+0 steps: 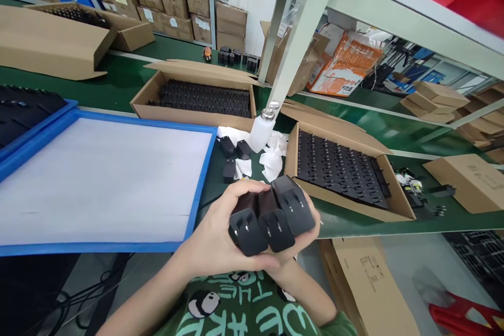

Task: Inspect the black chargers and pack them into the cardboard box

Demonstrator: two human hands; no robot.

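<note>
Black plastic, three wall chargers (271, 215) side by side, prongs up, clamped between left hand (214, 239) and right hand (305, 239) close to the chest, over the edge of the green bench (346, 220). Left thumb over the top, fingers curled beneath; right palm cupped under the outer charger. Held only by sideways squeeze, so likely to buckle in the middle and drop if pressure slackens. Just ahead, cardboard box (388, 186) of chargers in rows; another box (197, 97) farther back. Between them, white bottle (262, 131), crumpled wipes (273, 160), loose chargers (234, 152). To the left, blue-rimmed tray (199, 189) with white liner
</note>
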